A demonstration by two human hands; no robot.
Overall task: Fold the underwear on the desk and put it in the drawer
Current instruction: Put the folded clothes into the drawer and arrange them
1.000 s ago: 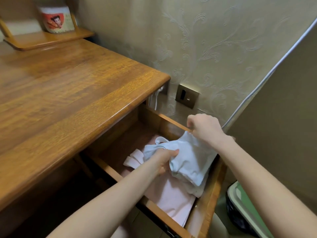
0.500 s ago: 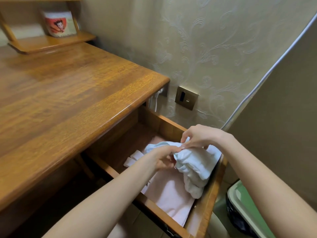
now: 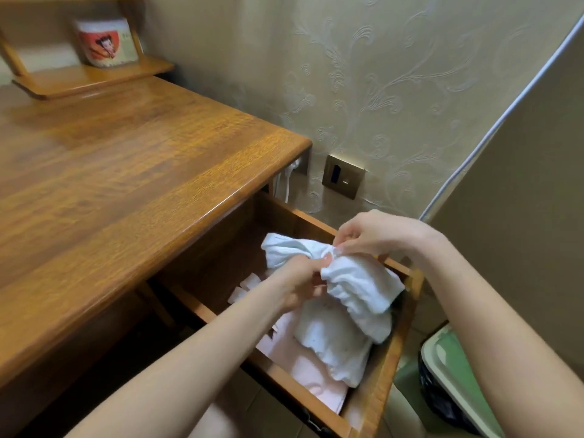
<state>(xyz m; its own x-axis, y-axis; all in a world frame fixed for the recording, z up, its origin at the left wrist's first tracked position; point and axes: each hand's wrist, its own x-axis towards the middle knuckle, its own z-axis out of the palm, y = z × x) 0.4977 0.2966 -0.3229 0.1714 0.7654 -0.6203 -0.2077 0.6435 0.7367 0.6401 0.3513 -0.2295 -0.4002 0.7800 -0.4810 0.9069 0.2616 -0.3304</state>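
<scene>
A pale blue piece of underwear (image 3: 357, 286) is bunched up over the open wooden drawer (image 3: 373, 396) under the desk (image 3: 126, 172). My left hand (image 3: 300, 286) grips the cloth from below and to the left. My right hand (image 3: 373, 232) pinches its top edge from above, fingertips close to the left hand's. Under the blue piece lie a white folded garment (image 3: 331, 346) and a pink one (image 3: 303, 371) on the drawer's floor.
A red and white tin (image 3: 106, 42) stands on a small shelf at the desk's back. A wall socket (image 3: 343, 180) and white cables sit behind the drawer. A bin with a green lid (image 3: 455, 374) stands at the lower right. A white cable runs up the wall.
My right hand has come down from the drawer's back corner to the top of the blue underwear. Both hands have bunched it closer together, and it has settled lower into the drawer.
</scene>
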